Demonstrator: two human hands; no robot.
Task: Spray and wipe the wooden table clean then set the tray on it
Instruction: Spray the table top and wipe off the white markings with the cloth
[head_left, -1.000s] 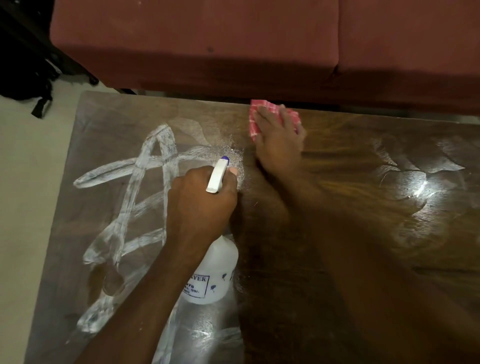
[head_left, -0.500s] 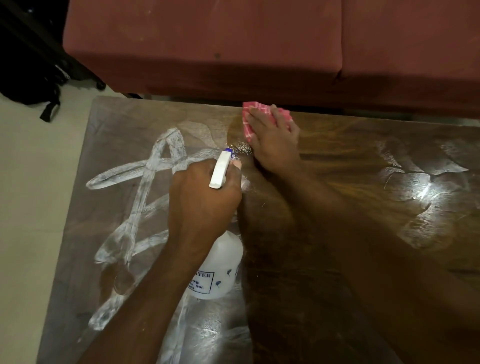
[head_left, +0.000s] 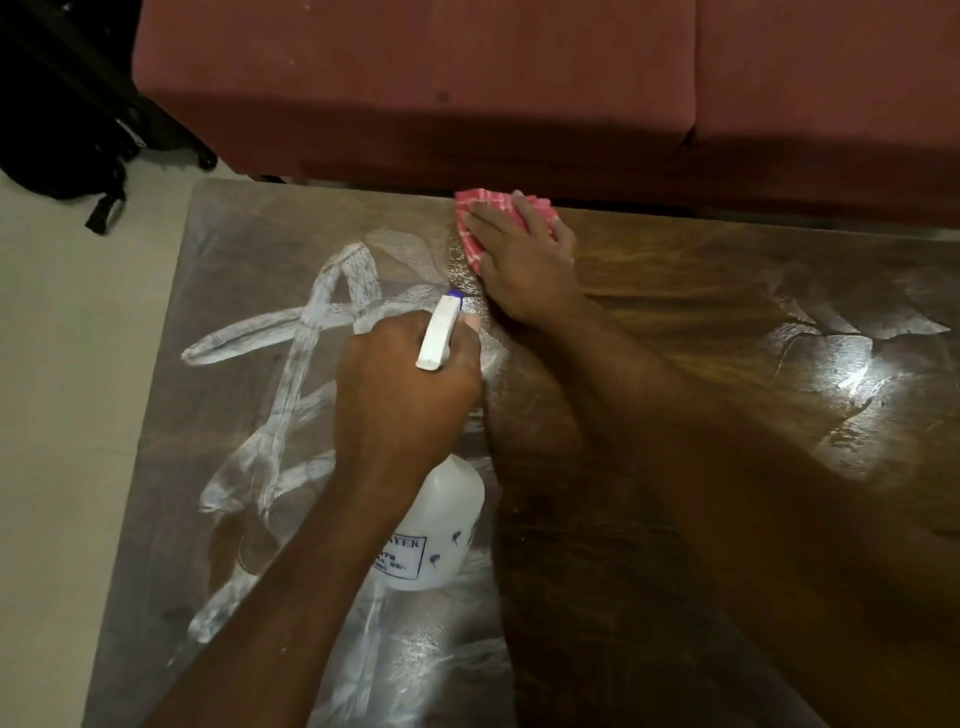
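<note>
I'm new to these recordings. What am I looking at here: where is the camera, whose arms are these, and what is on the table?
There is no machine here. A person works with bare hands, and the single camera sits on their head, looking forward and down, so both arms reach in from the bottom edge. The left hand grips a white spray bottle, its nozzle pointing away over the wooden table. The right hand lies flat with straight fingers, pressing a pink checked cloth at the table's far edge. White smeared streaks cover the table's left part, while the right part looks darker and shiny. Beyond the table stands a red sofa, and a black bag lies on the floor at top left.
</note>
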